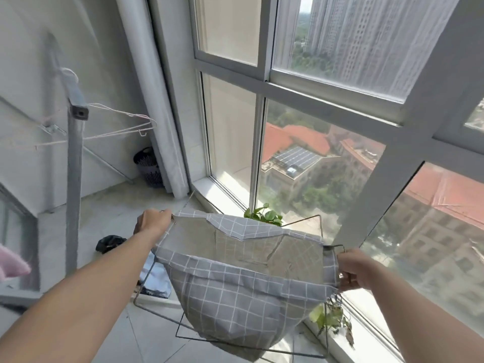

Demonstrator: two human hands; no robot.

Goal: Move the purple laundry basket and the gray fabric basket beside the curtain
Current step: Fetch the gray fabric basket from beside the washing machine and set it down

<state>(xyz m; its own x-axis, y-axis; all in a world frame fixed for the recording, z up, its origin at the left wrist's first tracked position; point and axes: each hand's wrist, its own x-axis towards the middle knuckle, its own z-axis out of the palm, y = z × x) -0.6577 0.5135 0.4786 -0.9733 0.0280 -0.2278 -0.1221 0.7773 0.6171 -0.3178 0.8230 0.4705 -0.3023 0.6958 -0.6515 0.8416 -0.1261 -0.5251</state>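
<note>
Both forearms reach forward from the bottom of the view, bare to the wrist, and between them hangs the gray fabric basket (235,279). At its left top corner the left hand (152,222) is clenched over the thin wire frame (157,307), knuckles up, with the checked cloth gathered just beside the fingers. At the opposite corner the right hand (353,271) grips the wire and the cloth hem together, fingers curled under the rim. So both hands are grasping the basket, one on each side, and it is lifted clear of the floor (110,224), its open mouth tilted toward the camera. Inside, the plain tan lining shows, creased in flat panels; outside, the gray cloth with white grid lines sags into a rounded pouch below the rim. Wire legs angle out under the pouch, their lower bars hanging above the pale tiles.

Behind the basket's far edge a green potted plant (263,214) sits by the window (314,158), and more leaves (330,318) show near the right-hand leg on the sill. Farther off, in the corner, the purple laundry basket (149,167) stands on the floor, touching or nearly touching the white curtain (159,100) that hangs bunched beside the window frame. It is well apart from the fabric basket. Left of the hands a gray drying rack post (73,179) rises, with pink wire hangers (125,127) on its arm. A dark crumpled object (110,243) lies on the tiles near the left forearm.
</note>
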